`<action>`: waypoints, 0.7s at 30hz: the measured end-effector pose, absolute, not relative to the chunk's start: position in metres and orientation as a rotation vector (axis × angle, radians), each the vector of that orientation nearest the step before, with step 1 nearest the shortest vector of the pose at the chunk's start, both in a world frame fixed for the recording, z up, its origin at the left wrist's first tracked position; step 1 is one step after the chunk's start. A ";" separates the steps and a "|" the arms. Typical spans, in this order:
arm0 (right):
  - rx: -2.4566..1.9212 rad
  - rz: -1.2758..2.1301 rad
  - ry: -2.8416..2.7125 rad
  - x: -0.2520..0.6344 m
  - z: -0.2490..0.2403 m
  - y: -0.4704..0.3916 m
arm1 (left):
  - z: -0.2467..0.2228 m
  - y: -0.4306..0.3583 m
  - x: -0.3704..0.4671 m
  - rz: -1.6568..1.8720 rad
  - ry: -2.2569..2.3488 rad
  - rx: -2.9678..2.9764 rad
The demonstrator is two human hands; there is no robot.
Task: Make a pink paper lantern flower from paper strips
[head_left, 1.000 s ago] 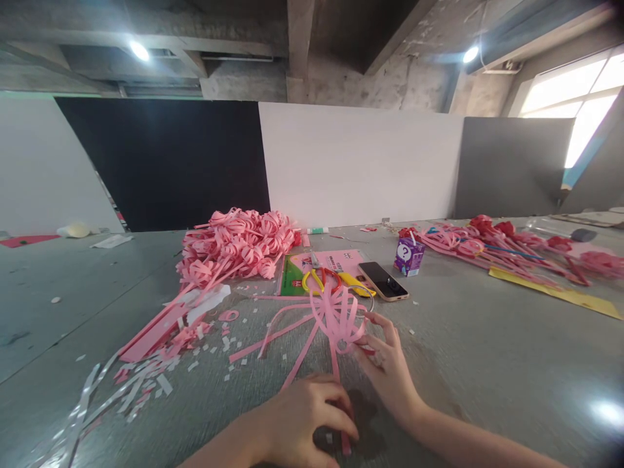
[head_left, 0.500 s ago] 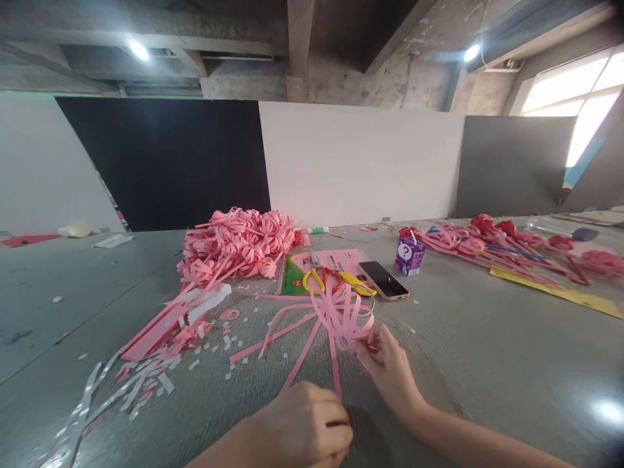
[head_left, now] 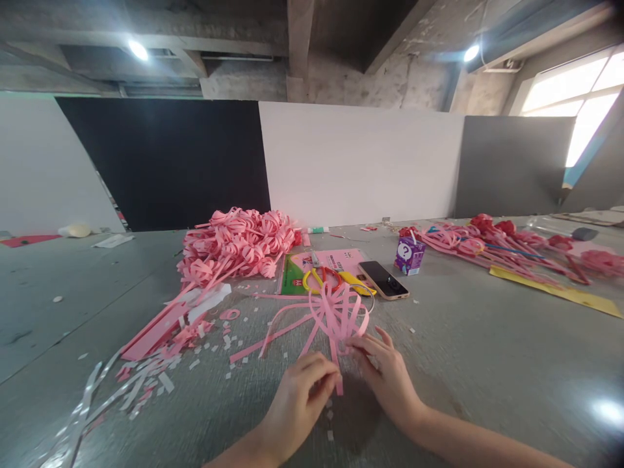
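A looped pink paper-strip flower point(head_left: 331, 315) lies in the middle of the grey table, several straight strips fanning out to its left and front. My right hand point(head_left: 383, 367) pinches the lower right edge of the loops between thumb and fingers. Just left of it, my left hand point(head_left: 305, 393) has thumb and fingertips pressed together beside the end of a strip pointing toward me; whether it grips that strip is hard to make out. Yellow-and-red scissors point(head_left: 324, 279) lie behind the flower, on a pink and green sheet point(head_left: 294, 268).
A phone point(head_left: 385, 281) and a purple box point(head_left: 410, 255) stand behind my right hand. Pink paper flowers point(head_left: 238, 244) are heaped at the back left, above strips and scraps point(head_left: 160, 331). Red and pink flowers point(head_left: 507, 237) and a yellow strip point(head_left: 556, 292) lie right.
My left hand has moved forward and up to the front strip, its fingertips now together. The loops have shifted slightly left, and my right hand has turned a little with them.
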State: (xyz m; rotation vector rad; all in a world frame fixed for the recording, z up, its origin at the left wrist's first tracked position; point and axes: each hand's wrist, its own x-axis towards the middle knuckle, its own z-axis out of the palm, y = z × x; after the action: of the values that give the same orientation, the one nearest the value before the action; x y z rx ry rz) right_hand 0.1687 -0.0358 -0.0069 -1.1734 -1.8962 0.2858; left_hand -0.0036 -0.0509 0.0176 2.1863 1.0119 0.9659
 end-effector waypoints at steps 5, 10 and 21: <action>-1.201 0.339 -1.906 0.167 -0.002 -0.037 | 0.007 -0.044 -0.003 1.011 1.234 1.890; -1.153 0.357 -1.920 0.165 0.001 -0.037 | 0.002 -0.042 -0.003 0.952 1.230 1.831; -1.188 0.475 -1.728 0.167 0.001 -0.034 | 0.020 -0.046 -0.006 0.996 1.131 2.022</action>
State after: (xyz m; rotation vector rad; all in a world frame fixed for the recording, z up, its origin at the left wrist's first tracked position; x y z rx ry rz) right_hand 0.1673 -0.0337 0.0011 -1.1878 -1.7284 0.4747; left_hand -0.0058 -0.0464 0.0204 2.0221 1.1310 0.9959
